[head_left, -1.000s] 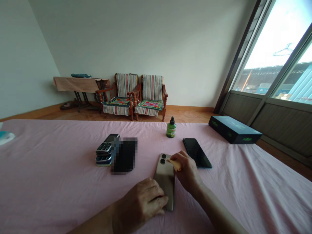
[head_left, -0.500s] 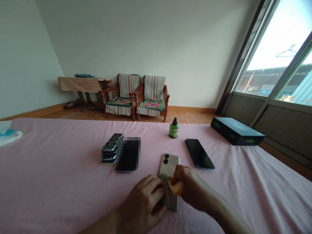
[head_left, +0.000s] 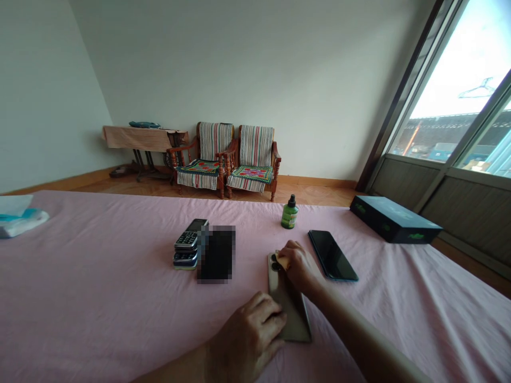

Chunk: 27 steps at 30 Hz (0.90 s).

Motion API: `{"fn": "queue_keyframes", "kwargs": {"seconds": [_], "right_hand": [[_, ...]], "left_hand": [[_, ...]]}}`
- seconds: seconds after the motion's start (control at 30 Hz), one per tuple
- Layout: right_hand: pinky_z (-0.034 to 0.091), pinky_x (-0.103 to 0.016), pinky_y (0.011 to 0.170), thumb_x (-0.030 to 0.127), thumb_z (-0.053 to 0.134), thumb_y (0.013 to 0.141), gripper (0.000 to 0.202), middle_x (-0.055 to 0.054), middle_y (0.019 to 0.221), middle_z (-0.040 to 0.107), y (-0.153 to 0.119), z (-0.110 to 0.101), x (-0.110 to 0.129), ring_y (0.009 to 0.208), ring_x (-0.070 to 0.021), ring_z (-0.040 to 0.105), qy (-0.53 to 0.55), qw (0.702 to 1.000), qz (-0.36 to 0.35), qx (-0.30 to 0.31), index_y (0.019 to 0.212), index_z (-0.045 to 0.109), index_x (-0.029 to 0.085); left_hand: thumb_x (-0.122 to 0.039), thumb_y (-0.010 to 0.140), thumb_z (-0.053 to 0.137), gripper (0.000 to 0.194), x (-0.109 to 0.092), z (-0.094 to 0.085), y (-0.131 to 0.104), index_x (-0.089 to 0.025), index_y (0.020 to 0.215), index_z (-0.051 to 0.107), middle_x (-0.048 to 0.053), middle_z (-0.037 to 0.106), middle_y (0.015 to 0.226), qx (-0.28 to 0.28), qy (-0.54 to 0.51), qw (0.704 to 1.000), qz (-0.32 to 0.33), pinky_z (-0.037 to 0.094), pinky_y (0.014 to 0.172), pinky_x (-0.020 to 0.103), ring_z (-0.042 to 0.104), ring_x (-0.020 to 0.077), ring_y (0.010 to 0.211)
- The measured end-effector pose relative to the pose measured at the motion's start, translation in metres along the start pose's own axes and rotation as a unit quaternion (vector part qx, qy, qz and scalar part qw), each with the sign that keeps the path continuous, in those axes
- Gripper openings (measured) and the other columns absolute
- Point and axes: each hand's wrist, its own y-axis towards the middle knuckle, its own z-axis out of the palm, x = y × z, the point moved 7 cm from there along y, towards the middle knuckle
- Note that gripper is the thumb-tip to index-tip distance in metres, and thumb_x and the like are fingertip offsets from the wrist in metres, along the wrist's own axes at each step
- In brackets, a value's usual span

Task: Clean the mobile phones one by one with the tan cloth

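A gold smartphone (head_left: pixel 296 316) lies back side up on the pink sheet, its camera lenses at the far end. My left hand (head_left: pixel 248 336) grips it by the lower left edge, fingers curled over the side. A small yellow-orange cloth (head_left: pixel 282 261) is pinched in my right hand (head_left: pixel 300 266) and pressed on the phone's back beside the lenses, partly covering them. To the right of that hand, a black-screened smartphone (head_left: pixel 333 255) lies face up. A green spray bottle (head_left: pixel 289 214) stands upright farther back.
Left of centre, stacked keypad phones (head_left: pixel 187 246) sit beside a blurred-out dark object (head_left: pixel 217 255). A black box (head_left: pixel 395 219) lies at the far right. A white and blue soft pack (head_left: pixel 24 221) is at the left edge. Two wooden chairs (head_left: pixel 251 173) stand beyond the pink sheet (head_left: pixel 120 298).
My right hand has slid the cloth up the phone's back, from its middle to the lenses. The phone has tilted slightly, and the whole view has shifted a little.
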Motion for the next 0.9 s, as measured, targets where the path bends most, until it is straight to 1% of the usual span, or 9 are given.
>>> {"fn": "queue_keyframes", "kwargs": {"seconds": [0.07, 0.17, 0.27, 0.4, 0.57, 0.67, 0.73, 0.9], "right_hand": [[0.035, -0.026, 0.068, 0.0, 0.05, 0.077, 0.023, -0.007, 0.081, 0.059, -0.002, -0.001, 0.007, 0.083, -0.0184, 0.053, -0.005, 1.0, 0.0, -0.001, 0.074, 0.068, 0.015], [0.034, -0.026, 0.065, 0.001, 0.051, 0.077, 0.022, -0.005, 0.08, 0.059, -0.013, -0.005, 0.014, 0.079, -0.0173, 0.053, -0.011, 1.0, -0.002, 0.005, 0.073, 0.067, 0.016], [0.033, -0.026, 0.063, 0.001, 0.052, 0.075, 0.022, -0.004, 0.078, 0.058, -0.021, -0.006, 0.017, 0.076, -0.0162, 0.052, -0.006, 1.0, 0.0, 0.009, 0.07, 0.065, 0.017], [0.033, -0.026, 0.065, 0.001, 0.051, 0.075, 0.021, -0.005, 0.082, 0.057, -0.019, -0.004, 0.013, 0.08, -0.0176, 0.052, 0.0, 1.0, 0.015, -0.015, 0.072, 0.064, 0.017], [0.034, -0.026, 0.067, 0.0, 0.053, 0.075, 0.02, -0.005, 0.083, 0.057, -0.021, 0.0, 0.01, 0.081, -0.0179, 0.052, 0.013, 1.0, 0.003, -0.028, 0.077, 0.064, 0.017], [0.035, -0.026, 0.067, -0.002, 0.053, 0.072, 0.021, -0.004, 0.081, 0.057, -0.025, 0.002, 0.011, 0.08, -0.0171, 0.052, 0.022, 0.999, -0.007, -0.032, 0.075, 0.062, 0.017], [0.036, -0.025, 0.068, -0.002, 0.053, 0.074, 0.021, -0.004, 0.081, 0.056, -0.024, 0.004, 0.011, 0.081, -0.0173, 0.051, 0.027, 0.999, -0.011, -0.037, 0.076, 0.062, 0.017], [0.036, -0.027, 0.068, 0.002, 0.055, 0.074, 0.018, -0.005, 0.082, 0.056, -0.017, 0.005, 0.01, 0.083, -0.019, 0.051, 0.032, 0.998, -0.016, -0.044, 0.074, 0.064, 0.017]], "left_hand": [[-0.015, 0.082, 0.07, 0.033, -0.001, 0.0, 0.001, -0.015, 0.115, 0.062, 0.007, 0.063, 0.109, 0.01, 0.001, 1.0, -0.001, 0.052, 0.092, 0.037, 0.054, 0.0241, 0.102], [-0.014, 0.082, 0.07, 0.033, -0.001, -0.001, 0.002, -0.015, 0.114, 0.063, 0.007, 0.064, 0.106, 0.016, 0.006, 1.0, -0.01, 0.053, 0.09, 0.038, 0.055, 0.0241, 0.1], [-0.013, 0.081, 0.071, 0.033, 0.001, 0.0, 0.003, -0.015, 0.113, 0.064, 0.007, 0.064, 0.106, 0.018, 0.008, 1.0, -0.011, 0.053, 0.089, 0.038, 0.056, 0.0241, 0.099], [-0.011, 0.081, 0.07, 0.032, 0.002, 0.002, 0.004, -0.016, 0.112, 0.064, 0.007, 0.064, 0.105, 0.023, 0.003, 1.0, 0.008, 0.053, 0.09, 0.038, 0.056, 0.0237, 0.099], [-0.009, 0.081, 0.07, 0.034, 0.002, 0.001, 0.004, -0.018, 0.113, 0.063, 0.006, 0.063, 0.106, 0.014, -0.005, 1.0, 0.022, 0.054, 0.089, 0.038, 0.055, 0.0236, 0.1], [-0.009, 0.08, 0.07, 0.031, 0.001, -0.002, 0.006, -0.017, 0.109, 0.064, 0.006, 0.064, 0.103, 0.012, -0.009, 0.999, 0.028, 0.055, 0.086, 0.038, 0.057, 0.0238, 0.097], [-0.007, 0.079, 0.07, 0.031, -0.001, -0.004, 0.007, -0.016, 0.108, 0.065, 0.006, 0.065, 0.101, 0.01, -0.01, 0.999, 0.036, 0.055, 0.085, 0.038, 0.057, 0.0237, 0.096], [-0.003, 0.077, 0.07, 0.036, -0.003, -0.004, 0.007, -0.015, 0.111, 0.063, 0.007, 0.064, 0.103, 0.0, 0.001, 0.999, 0.055, 0.055, 0.087, 0.038, 0.057, 0.0239, 0.098]]}}
